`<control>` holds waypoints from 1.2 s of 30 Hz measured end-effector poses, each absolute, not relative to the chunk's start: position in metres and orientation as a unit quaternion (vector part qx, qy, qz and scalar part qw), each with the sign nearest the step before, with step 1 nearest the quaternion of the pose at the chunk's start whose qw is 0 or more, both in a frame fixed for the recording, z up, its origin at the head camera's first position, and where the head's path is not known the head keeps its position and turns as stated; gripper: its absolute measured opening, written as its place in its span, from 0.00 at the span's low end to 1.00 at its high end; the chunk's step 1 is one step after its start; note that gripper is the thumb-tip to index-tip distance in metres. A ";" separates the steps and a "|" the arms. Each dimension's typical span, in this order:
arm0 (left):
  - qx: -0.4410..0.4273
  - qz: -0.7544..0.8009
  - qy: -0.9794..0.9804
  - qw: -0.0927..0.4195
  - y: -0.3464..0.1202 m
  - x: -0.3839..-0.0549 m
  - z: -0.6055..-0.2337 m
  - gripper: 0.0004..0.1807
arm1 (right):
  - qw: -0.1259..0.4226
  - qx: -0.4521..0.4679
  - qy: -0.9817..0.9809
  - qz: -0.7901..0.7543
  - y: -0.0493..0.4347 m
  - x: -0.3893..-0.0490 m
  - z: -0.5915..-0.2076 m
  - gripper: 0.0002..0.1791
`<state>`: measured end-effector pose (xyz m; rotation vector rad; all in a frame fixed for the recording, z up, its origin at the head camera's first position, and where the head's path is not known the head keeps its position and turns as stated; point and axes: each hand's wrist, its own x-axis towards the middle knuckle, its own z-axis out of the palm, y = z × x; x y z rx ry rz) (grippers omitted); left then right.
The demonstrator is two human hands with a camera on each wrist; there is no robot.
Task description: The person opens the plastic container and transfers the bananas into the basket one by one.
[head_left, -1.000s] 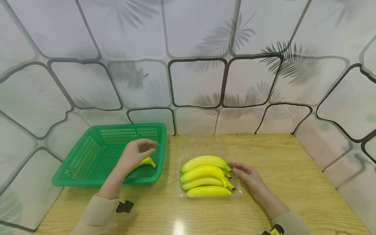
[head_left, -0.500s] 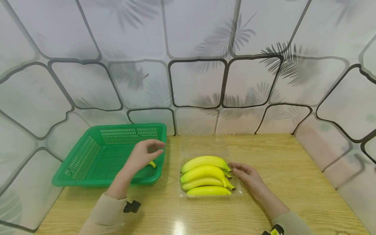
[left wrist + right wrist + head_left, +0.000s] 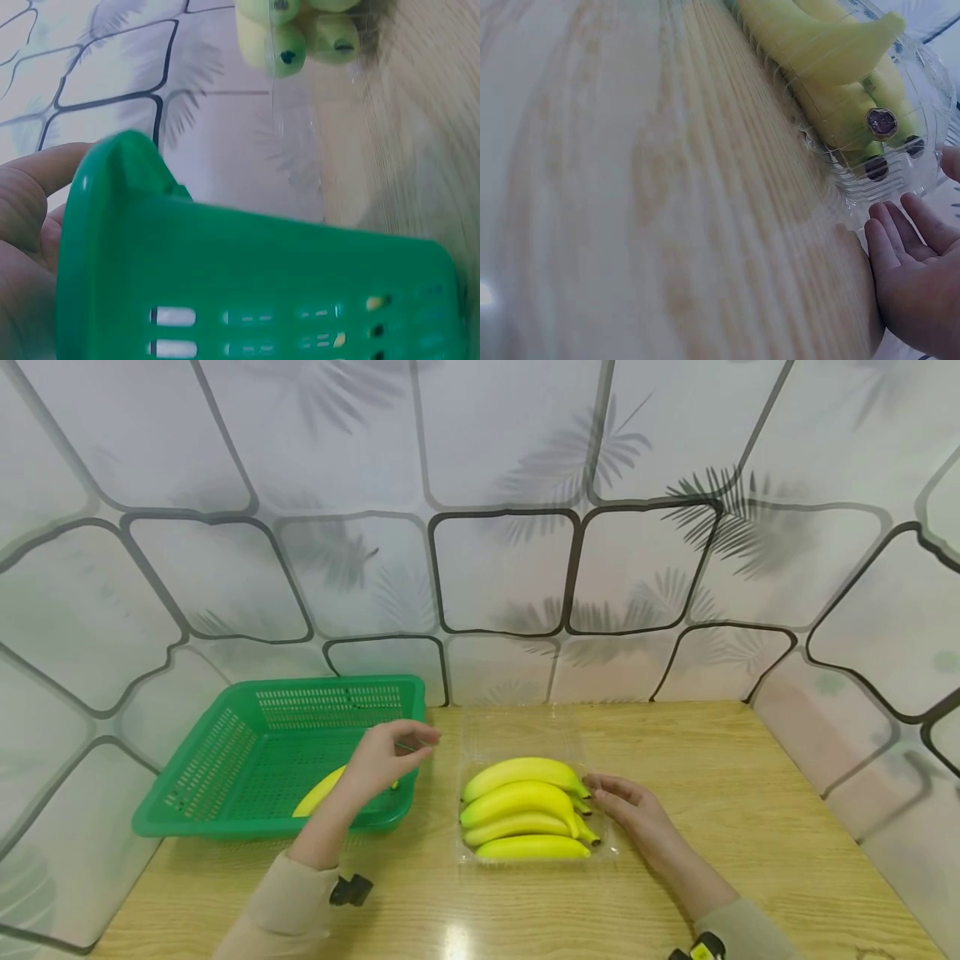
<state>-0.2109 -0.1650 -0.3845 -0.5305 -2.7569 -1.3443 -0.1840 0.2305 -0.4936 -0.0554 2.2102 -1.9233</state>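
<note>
My left hand (image 3: pixel 382 760) hovers above the right side of a green plastic basket (image 3: pixel 225 822), its fingers loosely bent around nothing. Below that hand a yellow banana (image 3: pixel 318 792) lies in the basket, partly covered by the wrist. Several more bananas (image 3: pixel 525 806) fill a clear plastic clamshell box (image 3: pixel 517 731), whose lid stands open towards the wall. At the box's right side is my right hand (image 3: pixel 633 814), fingertips against or very close to its wall. In the right wrist view the fingers (image 3: pixel 885 240) extend towards the box below the dark banana ends (image 3: pixel 882 124).
Basket and box stand side by side on a wooden table (image 3: pixel 712 760), a narrow strip of tabletop between them. A patterned wall (image 3: pixel 502 577) rises behind the table and along both sides. The basket's raised rim (image 3: pixel 127 150) lies close by the left hand.
My left hand has moved rightwards over the basket, its fingertips now past the right rim. More of the banana in the basket shows behind the wrist. My right hand has stayed at the box.
</note>
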 end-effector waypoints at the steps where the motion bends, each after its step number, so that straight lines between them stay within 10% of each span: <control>1: -0.173 -0.434 -0.884 0.014 -0.163 -0.211 -0.385 0.12 | 0.105 -0.020 0.751 -0.652 0.230 -0.184 -0.494 0.31; 36: -0.237 -0.461 -0.854 -0.039 -0.109 -0.208 -0.405 0.12 | 0.110 -0.023 0.743 -0.660 0.231 -0.183 -0.493 0.32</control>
